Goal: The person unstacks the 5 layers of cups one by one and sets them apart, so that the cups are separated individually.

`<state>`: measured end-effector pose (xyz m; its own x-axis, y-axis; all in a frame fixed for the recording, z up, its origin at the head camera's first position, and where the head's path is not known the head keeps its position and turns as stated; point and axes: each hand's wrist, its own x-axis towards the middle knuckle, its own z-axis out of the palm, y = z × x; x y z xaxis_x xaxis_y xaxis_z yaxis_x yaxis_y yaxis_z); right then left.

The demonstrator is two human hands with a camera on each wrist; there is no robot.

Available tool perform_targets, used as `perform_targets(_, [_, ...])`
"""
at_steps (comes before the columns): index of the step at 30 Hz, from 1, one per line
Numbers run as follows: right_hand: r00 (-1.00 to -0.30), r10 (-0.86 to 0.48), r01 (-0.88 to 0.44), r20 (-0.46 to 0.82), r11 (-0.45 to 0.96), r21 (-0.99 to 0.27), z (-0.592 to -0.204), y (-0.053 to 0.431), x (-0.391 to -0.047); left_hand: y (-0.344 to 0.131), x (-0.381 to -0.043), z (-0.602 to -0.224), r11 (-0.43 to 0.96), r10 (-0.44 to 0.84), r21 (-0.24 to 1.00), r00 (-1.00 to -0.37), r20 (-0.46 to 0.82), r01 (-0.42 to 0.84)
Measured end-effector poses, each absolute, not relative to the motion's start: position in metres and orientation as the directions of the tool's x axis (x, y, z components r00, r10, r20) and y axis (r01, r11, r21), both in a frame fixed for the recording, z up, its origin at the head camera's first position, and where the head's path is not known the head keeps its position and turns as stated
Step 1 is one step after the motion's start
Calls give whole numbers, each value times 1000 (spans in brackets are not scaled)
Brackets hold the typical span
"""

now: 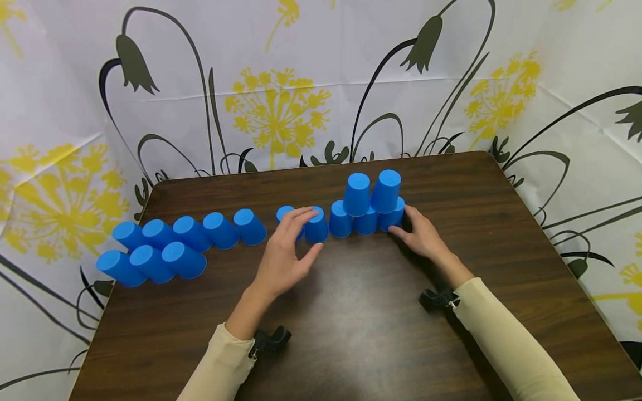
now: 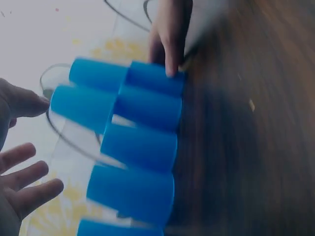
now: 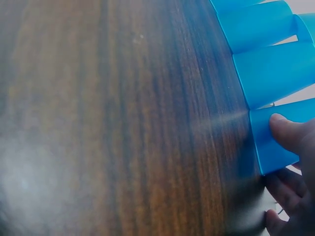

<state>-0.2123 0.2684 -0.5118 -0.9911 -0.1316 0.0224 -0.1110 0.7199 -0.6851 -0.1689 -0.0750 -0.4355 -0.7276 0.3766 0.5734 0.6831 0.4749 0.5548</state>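
Blue cups stand upside down in a row on the table. Two upper cups (image 1: 357, 196) (image 1: 386, 192) sit side by side on the right-hand part of that row. My right hand (image 1: 423, 236) grips the rightmost bottom cup (image 3: 268, 140), its thumb on the front and its fingers around the outer side. In front of the row's left end hovers my left hand (image 1: 281, 262), fingers spread and nothing in its grasp. Its fingers partly cover two bottom cups (image 1: 316, 227) in the head view. The left wrist view shows its thumb beside an upper cup (image 2: 83, 105).
Further left, several more blue cups (image 1: 219, 230) stand upside down in a line, with three others (image 1: 184, 260) in front of them. The brown wooden table (image 1: 351, 334) ends at a patterned cloth backdrop (image 1: 301, 44). Black straps circle both wrists.
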Motion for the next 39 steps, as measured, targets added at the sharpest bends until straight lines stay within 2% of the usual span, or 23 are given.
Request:
perform_targets(3, [-991,-130,-110,23,720,-685,-512,269,-212,-52,-178,-430,469,430,553,-724,539,689])
perform_targets(14, [-992,-125,-113,32,725,-679,-513,269,-210,-1,-222,-420,459,454,608,-759,466,648])
perform_targets(26, [-992,-120,-107,27,730,-675,-510,268,-210,15,-238,-427,389,362,664,-769,526,638])
perform_targets(39, [-992,-124,-115,36,721,-683,-513,268,-210,20,-243,-435,378,348,666,-765,541,643])
